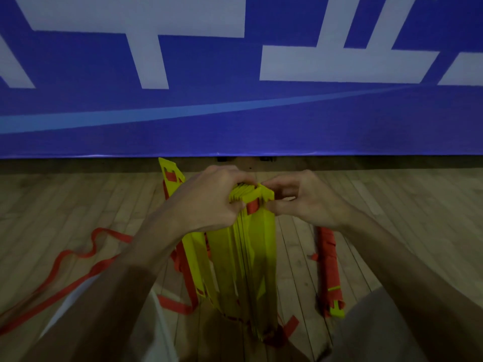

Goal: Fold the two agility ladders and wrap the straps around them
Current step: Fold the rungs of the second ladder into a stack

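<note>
Step, I'd say: squaring up the 2nd ladder's stack (245,252), upright on the floor (392,205). Left hand (209,199) grips its top; right hand (305,199) pinches the edge. Next: tuck in the stray rung (170,176), then wind the strap (78,257), L of stack, round it. Count: 2 ladders, 1 held, 1 strapped bundle (329,270) R of stack.
</note>
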Available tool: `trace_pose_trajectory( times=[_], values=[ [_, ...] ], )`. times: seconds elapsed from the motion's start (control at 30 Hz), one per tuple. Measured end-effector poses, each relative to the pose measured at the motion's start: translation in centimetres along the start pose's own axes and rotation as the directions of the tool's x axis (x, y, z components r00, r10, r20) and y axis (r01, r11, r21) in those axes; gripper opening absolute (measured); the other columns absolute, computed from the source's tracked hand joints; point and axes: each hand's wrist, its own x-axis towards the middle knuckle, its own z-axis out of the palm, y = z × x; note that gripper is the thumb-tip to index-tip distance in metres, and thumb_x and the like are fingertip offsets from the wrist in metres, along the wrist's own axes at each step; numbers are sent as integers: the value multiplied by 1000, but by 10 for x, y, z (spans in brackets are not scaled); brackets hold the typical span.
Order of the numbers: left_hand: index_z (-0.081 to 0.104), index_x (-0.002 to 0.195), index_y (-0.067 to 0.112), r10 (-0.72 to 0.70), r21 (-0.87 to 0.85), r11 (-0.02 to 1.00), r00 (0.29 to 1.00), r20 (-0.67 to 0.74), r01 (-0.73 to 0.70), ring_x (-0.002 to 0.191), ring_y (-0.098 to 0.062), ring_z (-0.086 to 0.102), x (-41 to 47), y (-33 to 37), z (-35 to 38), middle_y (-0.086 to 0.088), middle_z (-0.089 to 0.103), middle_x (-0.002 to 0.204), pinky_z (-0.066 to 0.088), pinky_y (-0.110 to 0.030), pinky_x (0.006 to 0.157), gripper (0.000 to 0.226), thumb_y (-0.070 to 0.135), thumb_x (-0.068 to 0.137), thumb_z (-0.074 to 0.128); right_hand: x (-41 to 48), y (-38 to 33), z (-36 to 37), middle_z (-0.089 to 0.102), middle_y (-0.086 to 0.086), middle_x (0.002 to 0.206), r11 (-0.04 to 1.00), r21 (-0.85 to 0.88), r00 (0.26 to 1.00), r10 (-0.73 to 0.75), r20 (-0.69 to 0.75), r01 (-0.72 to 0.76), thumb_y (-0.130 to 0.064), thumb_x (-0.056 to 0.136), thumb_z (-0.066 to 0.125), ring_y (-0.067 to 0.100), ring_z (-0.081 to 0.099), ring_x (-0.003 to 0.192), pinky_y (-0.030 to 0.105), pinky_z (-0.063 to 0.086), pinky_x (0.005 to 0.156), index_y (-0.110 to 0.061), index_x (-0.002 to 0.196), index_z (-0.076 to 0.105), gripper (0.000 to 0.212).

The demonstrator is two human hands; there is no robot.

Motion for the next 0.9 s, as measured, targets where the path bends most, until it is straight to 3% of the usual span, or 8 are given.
trace_pose_trajectory(
  times=[0.13, 0.23, 0.4, 0.57, 0.73, 0.83, 0.9],
  values=[
    [60, 127, 27, -4, 10, 1000, 1000, -24, 5, 110, -17, 55, 0, -1, 2, 6, 61, 116, 44, -30, 86, 44, 24, 84, 66, 0, 3, -4, 71, -1, 94, 997, 77, 999, 16, 39, -19, 7, 89, 62, 3, 69, 84, 22, 56, 70, -17, 102, 67, 29],
    [59, 127, 28, -2, 7, 1000, 1000, -25, 2, 99, -13, 53, 1, 2, 3, 9, 57, 106, 40, -28, 78, 43, 26, 84, 66, 2, 6, -9, 69, 4, 89, 997, 64, 998, 47, 38, -49, 11, 90, 57, 4, 68, 80, 23, 56, 70, -4, 104, 66, 22],
    [61, 124, 29, 5, -12, 1000, 1000, -21, -5, 85, -8, 44, 2, 3, 3, 12, 53, 98, 40, -29, 74, 42, 30, 82, 67, 2, 6, -12, 64, 13, 90, 995, 80, 997, 54, 47, -57, 14, 89, 55, 11, 63, 78, 21, 55, 68, 2, 104, 63, 21],
    [60, 117, 36, -20, -14, 1000, 1000, -17, 19, 101, -10, 54, -1, 6, 3, 12, 59, 108, 48, -37, 82, 41, 48, 78, 65, -2, 4, -22, 66, 26, 100, 998, 45, 992, 38, 116, -43, 6, 90, 59, 20, 65, 86, 27, 55, 73, 0, 106, 66, 18],
    [57, 118, 42, 9, 2, 1000, 1000, 15, -9, 102, -6, 54, -2, 6, 2, 17, 57, 109, 47, -38, 82, 38, 51, 83, 65, -4, 5, -31, 67, 23, 106, 999, 30, 980, 22, 200, -28, 1, 91, 61, 23, 65, 92, 30, 56, 78, -9, 104, 67, 18],
    [54, 121, 39, -1, 40, 999, 1000, 13, 1, 103, -7, 54, 0, 7, 4, 15, 56, 111, 46, -34, 80, 37, 49, 86, 62, -4, 4, -24, 68, 13, 95, 999, 15, 988, 35, 152, -38, -18, 83, 68, 17, 64, 85, 27, 53, 74, -7, 102, 67, 22],
    [53, 119, 37, -5, 69, 998, 1000, -5, 5, 105, -9, 54, 1, 10, 7, 14, 55, 112, 45, -32, 78, 35, 49, 87, 60, -2, 3, -14, 68, 8, 83, 999, -26, 998, -34, 53, 36, -27, 75, 73, 13, 62, 76, 31, 50, 67, -12, 90, 67, 22]
  ],
)
